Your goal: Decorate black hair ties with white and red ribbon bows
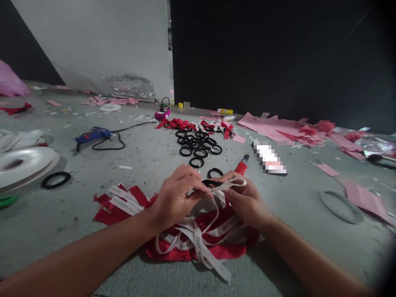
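Note:
My left hand [182, 192] and my right hand [244, 198] meet at the centre, fingers pinched on a white printed ribbon [236, 182]. A black ring [210, 182] shows between them, partly hidden by the fingers. The ribbon forms a loop over my right fingers, and a thin tail hangs down. Below lie red fabric strips [173, 252] with more white printed ribbons [198, 239] across them. Further red strips [136, 194] with ribbon pieces lie beside my left wrist. Another black ring [215, 172] rests just beyond my hands.
Several black rings [196, 162] and red bows [177, 123] lie ahead. A blue glue gun [94, 136] and white ribbon spool [34, 159] are left. Right are a phone [269, 159], pink sheets [272, 126] and a grey ring [340, 206].

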